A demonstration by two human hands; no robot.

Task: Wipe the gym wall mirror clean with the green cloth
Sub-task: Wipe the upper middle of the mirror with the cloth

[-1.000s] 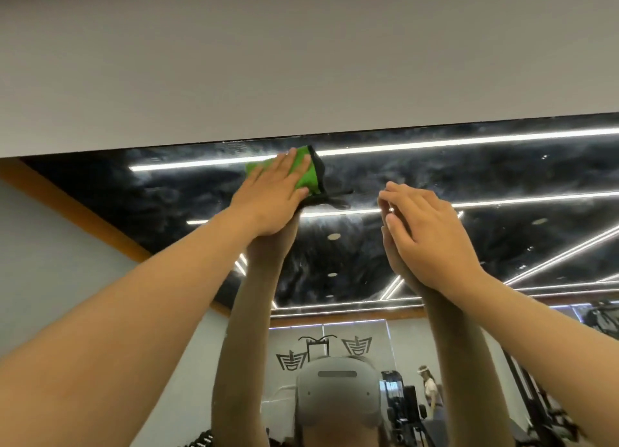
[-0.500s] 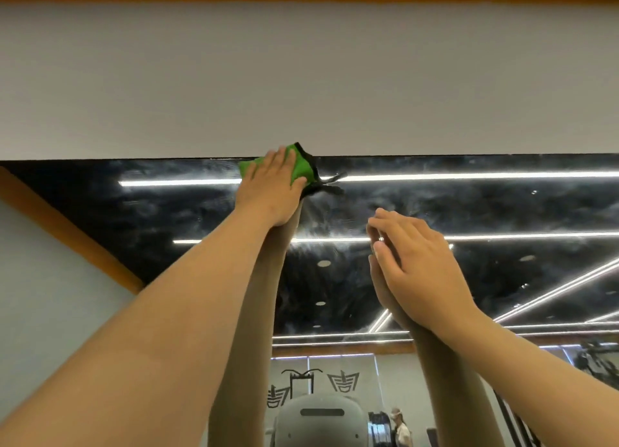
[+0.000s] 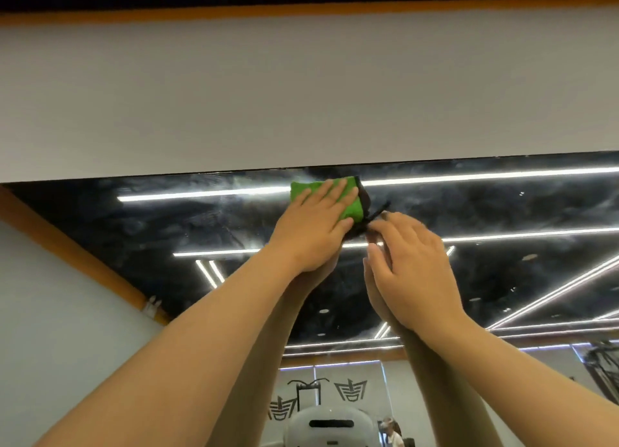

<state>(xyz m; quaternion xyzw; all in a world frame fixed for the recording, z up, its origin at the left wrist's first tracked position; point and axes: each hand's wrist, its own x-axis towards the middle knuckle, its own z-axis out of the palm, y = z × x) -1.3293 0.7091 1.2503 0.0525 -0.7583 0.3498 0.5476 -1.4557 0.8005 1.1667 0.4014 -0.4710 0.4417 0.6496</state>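
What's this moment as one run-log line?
step: wipe mirror top edge | left hand: flat, pressing green cloth | right hand: open, on glass beside cloth

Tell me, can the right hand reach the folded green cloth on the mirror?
Probably yes: the right hand is beside the folded green cloth with nothing between, though the left hand covers much of it.

Brings the right hand (image 3: 412, 269) up from well below the green cloth (image 3: 303, 192), just beside it now.

Cloth (image 3: 348, 200) under left hand (image 3: 315, 232) (right hand (image 3: 412, 269) beside)
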